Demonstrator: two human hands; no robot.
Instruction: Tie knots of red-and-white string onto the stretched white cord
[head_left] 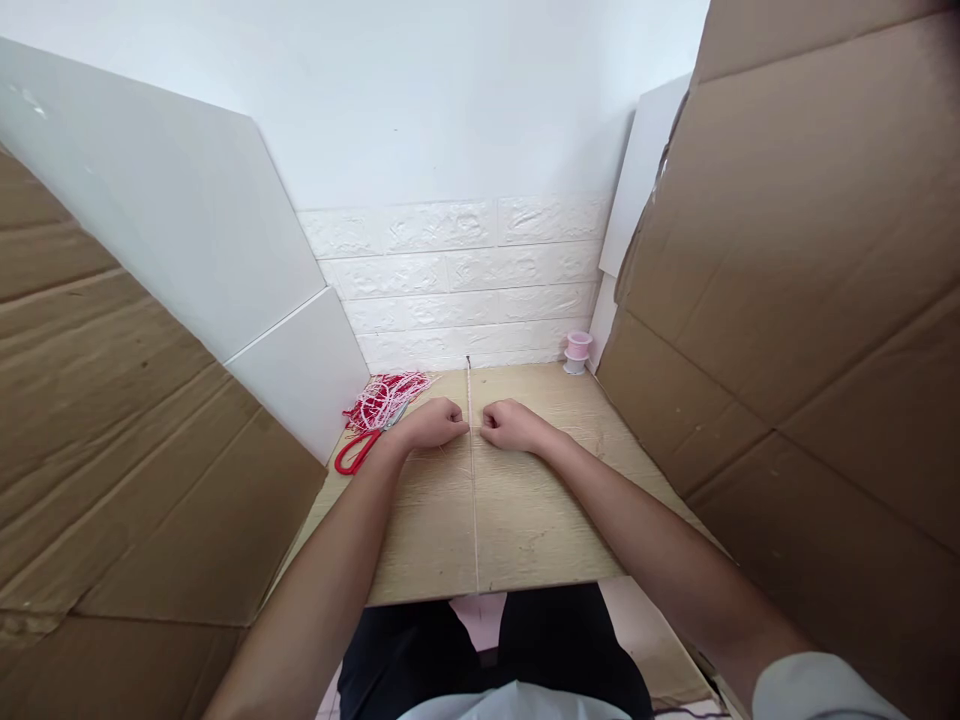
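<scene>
A thin pale cord [474,520] runs straight down the middle of the wooden table, from a small dark peg [468,359] at the back to the front edge. Its upper part looks thicker, like a braided or knotted length. My left hand [437,422] is closed in a pinch just left of this cord. Mirroring it on the right, my right hand [511,425] is also closed, knuckles turned inward. A fine pale thread seems to pass between the two hands across the cord; faint strands trail beside them. The fingertips are partly hidden.
Red-handled scissors [358,452] lie left of my left hand, against a pile of red and white knotted cords [386,400]. Spools of pink and white thread [577,352] stand stacked at the back right. Cardboard sheets [795,300] wall both sides.
</scene>
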